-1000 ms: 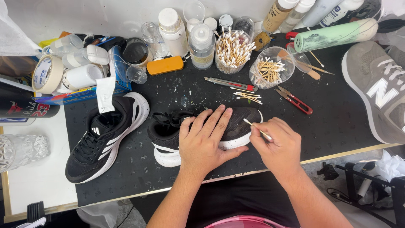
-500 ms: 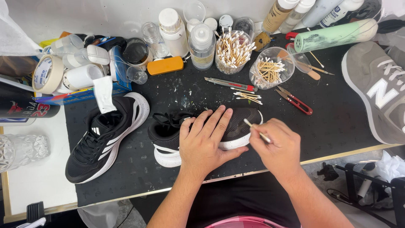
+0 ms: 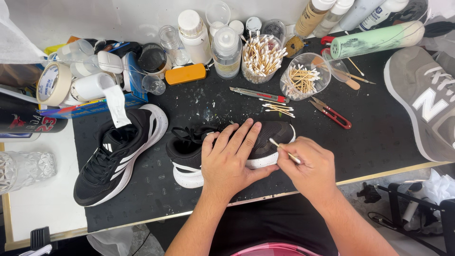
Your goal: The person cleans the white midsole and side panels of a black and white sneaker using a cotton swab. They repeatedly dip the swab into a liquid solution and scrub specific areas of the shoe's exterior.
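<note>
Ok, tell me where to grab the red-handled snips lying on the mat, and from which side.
Take the red-handled snips by the red handle end, which points toward the mat's near right. They lie flat and slanted, blades pointing up-left toward the loose cotton swabs. Coming from above on the right, with fingers across the narrow handle, likely keeps clear of the blades and the right hand.

Black sneaker (image 3: 270,135), white speckled sole; grey shoe (image 3: 422,95); orange case (image 3: 186,74); red snips (image 3: 332,114).
</note>
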